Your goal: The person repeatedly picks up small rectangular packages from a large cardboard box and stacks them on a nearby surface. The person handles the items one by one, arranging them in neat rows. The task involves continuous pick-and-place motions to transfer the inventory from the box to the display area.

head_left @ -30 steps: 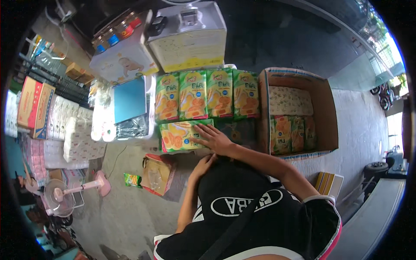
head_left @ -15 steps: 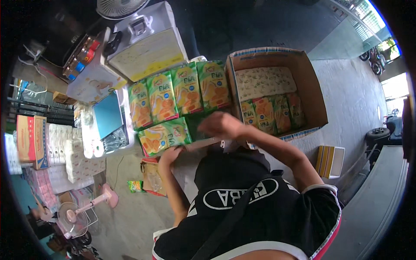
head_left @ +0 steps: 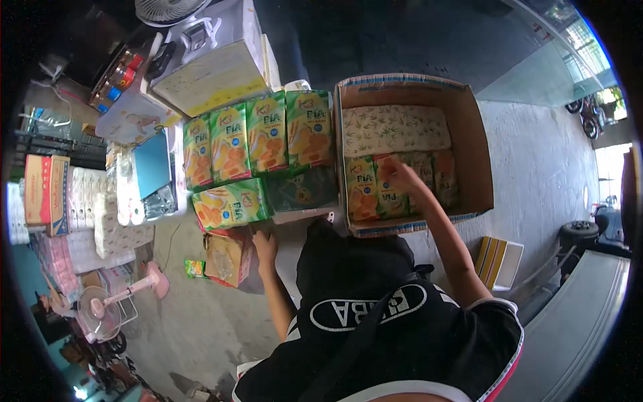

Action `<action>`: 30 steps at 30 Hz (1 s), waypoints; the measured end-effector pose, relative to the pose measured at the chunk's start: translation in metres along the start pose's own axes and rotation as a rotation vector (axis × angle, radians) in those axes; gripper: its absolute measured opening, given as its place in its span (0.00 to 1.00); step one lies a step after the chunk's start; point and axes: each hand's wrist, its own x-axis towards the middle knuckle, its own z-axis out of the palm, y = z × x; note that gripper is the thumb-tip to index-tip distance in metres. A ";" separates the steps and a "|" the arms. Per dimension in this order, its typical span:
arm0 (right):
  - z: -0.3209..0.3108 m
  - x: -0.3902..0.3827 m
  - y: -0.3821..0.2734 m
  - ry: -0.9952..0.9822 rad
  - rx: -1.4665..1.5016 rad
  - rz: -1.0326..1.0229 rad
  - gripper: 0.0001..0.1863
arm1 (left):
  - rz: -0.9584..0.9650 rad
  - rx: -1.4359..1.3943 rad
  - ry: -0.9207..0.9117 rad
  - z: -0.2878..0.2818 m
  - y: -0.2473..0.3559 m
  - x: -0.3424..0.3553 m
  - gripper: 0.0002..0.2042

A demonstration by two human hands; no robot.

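Your right hand (head_left: pixel 405 177) is inside the open carton (head_left: pixel 475 151). Its fingers are over the far part of the green packet (head_left: pixel 391 203), second from left; I cannot tell if they grip. Your left hand (head_left: pixel 266 246), finger state unclear, is near the sideways packet (head_left: pixel 230 205).

The right hand (head_left: pixel 404 177) has moved from the sideways packet (head_left: pixel 231 204) to the carton (head_left: pixel 473 151)
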 end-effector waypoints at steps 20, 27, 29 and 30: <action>0.045 0.075 0.044 0.235 -1.571 0.056 0.20 | -0.334 -0.371 -0.494 0.064 0.008 -0.094 0.22; 0.082 0.060 -0.027 0.144 -1.608 0.248 0.21 | -0.459 -0.082 -0.225 0.035 -0.038 -0.147 0.26; 0.071 0.071 -0.010 0.088 -1.626 0.316 0.20 | -0.522 -0.020 -0.226 0.031 -0.034 -0.155 0.28; 0.052 0.082 0.027 0.059 -1.673 0.364 0.20 | -0.516 -0.043 -0.262 0.032 -0.029 -0.153 0.28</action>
